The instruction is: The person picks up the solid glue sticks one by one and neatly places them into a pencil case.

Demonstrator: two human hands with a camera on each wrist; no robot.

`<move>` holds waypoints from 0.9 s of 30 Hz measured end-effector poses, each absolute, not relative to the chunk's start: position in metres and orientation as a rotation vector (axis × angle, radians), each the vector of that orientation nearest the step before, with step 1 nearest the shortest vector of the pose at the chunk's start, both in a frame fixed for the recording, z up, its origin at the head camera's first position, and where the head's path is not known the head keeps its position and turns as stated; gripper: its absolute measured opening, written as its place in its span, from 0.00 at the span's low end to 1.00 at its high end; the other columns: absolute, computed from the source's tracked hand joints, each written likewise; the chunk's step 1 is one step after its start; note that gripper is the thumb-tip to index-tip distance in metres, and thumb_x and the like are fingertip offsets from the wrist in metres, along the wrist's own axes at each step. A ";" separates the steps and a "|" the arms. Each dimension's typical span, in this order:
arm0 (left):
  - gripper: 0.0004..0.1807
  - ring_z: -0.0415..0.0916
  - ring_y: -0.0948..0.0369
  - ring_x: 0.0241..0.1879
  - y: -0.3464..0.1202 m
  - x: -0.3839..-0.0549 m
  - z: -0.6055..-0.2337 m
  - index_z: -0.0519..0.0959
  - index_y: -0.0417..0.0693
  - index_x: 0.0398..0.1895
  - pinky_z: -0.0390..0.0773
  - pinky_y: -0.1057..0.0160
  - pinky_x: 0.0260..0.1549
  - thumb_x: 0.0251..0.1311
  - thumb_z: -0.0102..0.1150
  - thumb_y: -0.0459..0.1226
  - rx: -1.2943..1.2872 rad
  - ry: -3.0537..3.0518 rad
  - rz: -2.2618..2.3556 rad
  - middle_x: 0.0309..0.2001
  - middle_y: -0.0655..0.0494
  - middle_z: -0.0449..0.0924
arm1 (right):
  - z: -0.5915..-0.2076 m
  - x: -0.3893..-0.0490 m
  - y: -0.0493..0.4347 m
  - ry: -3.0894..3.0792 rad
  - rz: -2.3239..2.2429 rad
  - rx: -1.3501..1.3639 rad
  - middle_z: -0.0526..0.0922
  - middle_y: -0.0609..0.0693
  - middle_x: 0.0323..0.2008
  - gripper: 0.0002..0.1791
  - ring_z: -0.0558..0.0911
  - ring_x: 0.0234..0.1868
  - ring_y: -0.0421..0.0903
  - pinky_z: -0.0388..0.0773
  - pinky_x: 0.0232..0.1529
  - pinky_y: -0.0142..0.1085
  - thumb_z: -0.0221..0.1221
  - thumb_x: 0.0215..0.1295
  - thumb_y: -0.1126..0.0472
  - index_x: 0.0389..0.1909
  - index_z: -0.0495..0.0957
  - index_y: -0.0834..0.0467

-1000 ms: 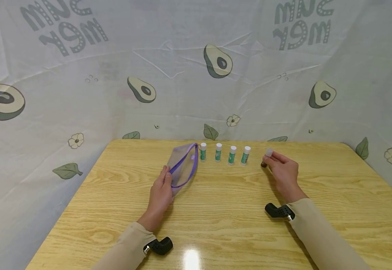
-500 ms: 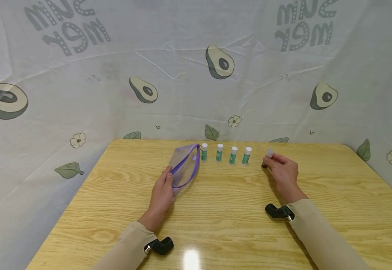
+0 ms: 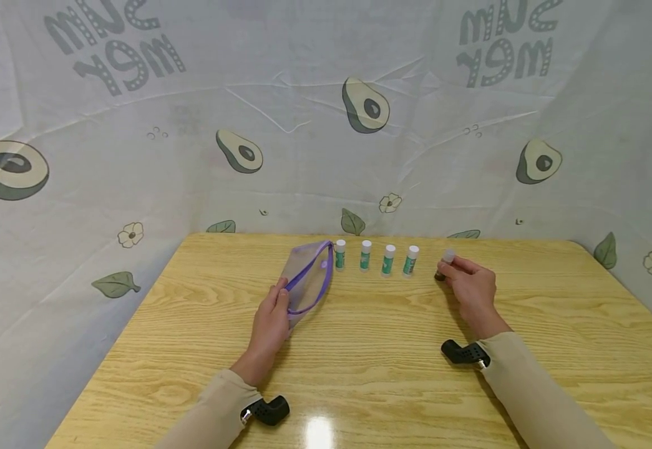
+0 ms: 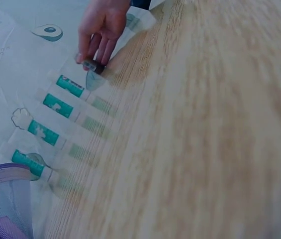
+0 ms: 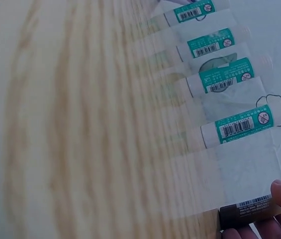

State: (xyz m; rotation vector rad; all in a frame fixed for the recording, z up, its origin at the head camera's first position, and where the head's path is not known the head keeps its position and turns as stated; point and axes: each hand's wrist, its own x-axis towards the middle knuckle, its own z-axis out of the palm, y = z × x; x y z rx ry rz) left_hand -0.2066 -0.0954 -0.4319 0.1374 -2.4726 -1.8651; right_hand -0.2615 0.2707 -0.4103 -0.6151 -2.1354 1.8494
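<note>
Four green-labelled glue sticks (image 3: pixel 388 260) stood in a row on the counter (image 3: pixel 359 362), apparently placed; dark-labelled tube (image 5: pixel 247 211) not yet released, pinched in right hand's (image 3: pixel 474 292) fingers beyond them; left hand's (image 3: pixel 269 321) fingers gripped the gaping mesh pouch (image 3: pixel 310 287).

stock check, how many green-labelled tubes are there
4, standing in a row: the leftmost tube by the pouch, then the second tube, third tube and rightmost tube, nearest the right hand.
</note>
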 end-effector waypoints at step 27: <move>0.28 0.55 0.42 0.83 -0.097 -0.209 -0.429 0.63 0.51 0.83 0.77 0.58 0.49 0.86 0.36 0.46 0.196 -2.455 -1.949 0.86 0.42 0.50 | -0.365 -0.261 0.254 -2.061 1.889 -0.309 0.85 0.36 0.43 0.24 0.88 0.41 0.34 0.84 0.56 0.27 0.67 0.73 0.58 0.65 0.81 0.65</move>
